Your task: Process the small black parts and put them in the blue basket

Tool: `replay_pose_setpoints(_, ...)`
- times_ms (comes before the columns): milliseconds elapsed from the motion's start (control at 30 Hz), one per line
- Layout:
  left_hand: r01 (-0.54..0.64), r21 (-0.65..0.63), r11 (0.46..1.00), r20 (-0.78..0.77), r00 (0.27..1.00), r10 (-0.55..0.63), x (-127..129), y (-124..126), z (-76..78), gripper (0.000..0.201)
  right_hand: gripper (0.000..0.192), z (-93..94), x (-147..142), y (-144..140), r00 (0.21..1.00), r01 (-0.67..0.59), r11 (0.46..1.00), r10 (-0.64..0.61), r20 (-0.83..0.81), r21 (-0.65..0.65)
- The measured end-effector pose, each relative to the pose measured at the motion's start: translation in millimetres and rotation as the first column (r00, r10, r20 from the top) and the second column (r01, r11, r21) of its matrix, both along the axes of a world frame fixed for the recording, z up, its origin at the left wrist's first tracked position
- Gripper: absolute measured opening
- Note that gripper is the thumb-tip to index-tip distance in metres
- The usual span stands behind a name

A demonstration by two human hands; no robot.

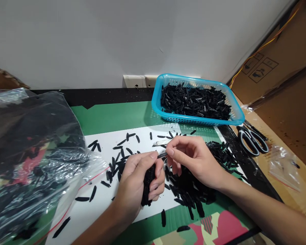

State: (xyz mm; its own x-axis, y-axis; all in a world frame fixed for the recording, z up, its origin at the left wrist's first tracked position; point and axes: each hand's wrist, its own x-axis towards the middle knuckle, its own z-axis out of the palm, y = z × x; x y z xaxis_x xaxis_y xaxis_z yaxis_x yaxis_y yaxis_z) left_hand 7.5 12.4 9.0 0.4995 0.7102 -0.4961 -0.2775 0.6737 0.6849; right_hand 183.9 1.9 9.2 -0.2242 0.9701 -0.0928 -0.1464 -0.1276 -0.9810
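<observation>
My left hand (pixel 140 178) in front of the blue basket (pixel 156 98), fingers wrapped around a black bundle (pixel 147 192), my right hand (pixel 191 158) nearer the basket, fingers pinching a thin black strip (pixel 162 155), loose strips (pixel 192 189) heaped before the basket, scissors (pixel 250 140) near its right corner.

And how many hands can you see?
2. The left hand clutches a bunch of black pieces; the right hand is beside it, nearer the blue basket. No other hands show.
</observation>
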Motion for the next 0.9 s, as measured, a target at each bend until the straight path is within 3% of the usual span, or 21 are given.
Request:
replay_pose_setpoints(400, -0.007, 0.017, 1.000, 0.008, 1.000, 0.006, -2, -1, -2.7, 0.045, 0.030, -2.5, -1, -2, 1.000, -0.023, 1.000, 0.023, 0.010, -0.003)
replay_pose_setpoints(467, -0.002, 0.018, 1.000, 0.002, 1.000, 0.002, -2, -1, -2.4, 0.046, 0.025, -1.7, -2, -4, 0.998, -0.010, 0.999, 0.008, 0.062, 0.042)
replay_pose_setpoints(533, -0.008, 0.019, 1.000, -0.002, 1.000, 0.008, -3, -1, -2.0, 0.045, 0.018, 1.0, 0, -5, 0.980, 0.030, 0.984, -0.063, 0.187, 0.177)
replay_pose_setpoints(600, -0.010, 0.019, 1.000, 0.006, 1.000, 0.010, -2, -1, -1.4, 0.043, 0.014, 5.8, 8, -3, 0.909, 0.116, 0.913, -0.256, 0.328, 0.391)
replay_pose_setpoints(700, 0.007, 0.021, 1.000, 0.031, 0.999, -0.007, -2, -1, -0.2, 0.043, 0.011, 14.4, 26, 11, 0.661, 0.265, 0.703, -0.631, 0.407, 0.659)
replay_pose_setpoints(733, 0.010, 0.029, 1.000, 0.039, 0.999, -0.012, -2, -1, 0.1, 0.044, 0.012, 16.3, 31, 17, 0.586, 0.246, 0.674, -0.676, 0.448, 0.696)
replay_pose_setpoints(767, 0.013, 0.036, 0.999, 0.052, 0.999, -0.014, -2, -1, 0.2, 0.044, 0.021, 17.0, 34, 22, 0.542, 0.200, 0.679, -0.677, 0.498, 0.706)
replay_pose_setpoints(833, 0.026, 0.040, 0.999, 0.086, 0.996, -0.029, -3, -2, -0.2, 0.047, 0.033, 14.7, 37, 28, 0.501, 0.144, 0.685, -0.673, 0.544, 0.714)
replay_pose_setpoints(900, 0.042, 0.031, 0.999, 0.112, 0.993, -0.046, -3, -4, -1.1, 0.051, 0.027, 9.1, 34, 25, 0.514, 0.098, 0.649, -0.682, 0.520, 0.754)
